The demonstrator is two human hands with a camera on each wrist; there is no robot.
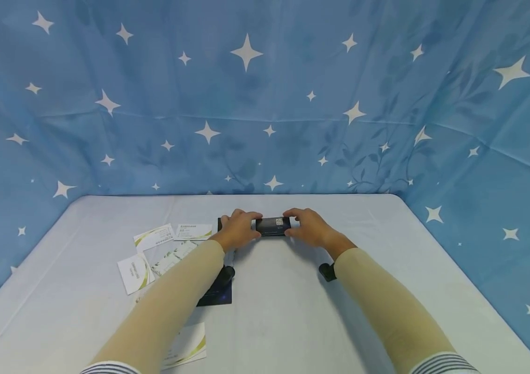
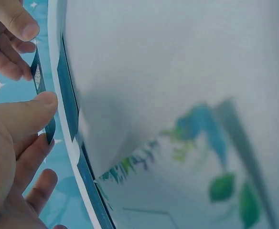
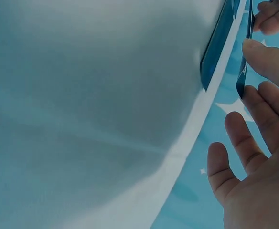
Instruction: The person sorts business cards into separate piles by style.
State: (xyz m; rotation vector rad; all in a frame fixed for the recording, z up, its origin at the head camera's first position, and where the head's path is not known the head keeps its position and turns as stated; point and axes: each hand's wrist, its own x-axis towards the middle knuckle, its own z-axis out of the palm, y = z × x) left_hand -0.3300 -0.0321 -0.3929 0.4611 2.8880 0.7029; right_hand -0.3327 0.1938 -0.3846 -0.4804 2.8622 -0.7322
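Dark rectangular card (image 1: 273, 227): raised above the far middle of your white cloth-covered bench (image 1: 274, 311).
Left hand (image 1: 238, 230): you pinch the card's left end.
Right hand (image 1: 310, 227): pinches its right end, spare fingers spread, probably keeping the printed face uncovered.

right grip (image 3: 273, 176) | pinches thin dark card (image 3: 242, 82) | pale tablecloth (image 3: 101, 114) alongside
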